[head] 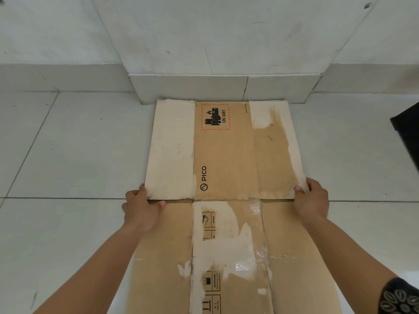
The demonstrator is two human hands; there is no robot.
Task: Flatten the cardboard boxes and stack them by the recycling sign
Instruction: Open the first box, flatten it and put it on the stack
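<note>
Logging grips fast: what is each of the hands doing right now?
Left hand: closed, gripping the near left corner of the top cardboard sheet.
Right hand: closed, gripping its near right corner.

Two bare forearms showed, ending in the left hand [141, 209] and right hand [314, 200] — no rings, watch or gloves. Near the right elbow sat a dark sleeve [400, 296] — patterned with pale leaf-like ovals.

Both hands' grip — left hand [141, 208], right hand [311, 198] — on flattened cardboard box [223, 152].
</note>
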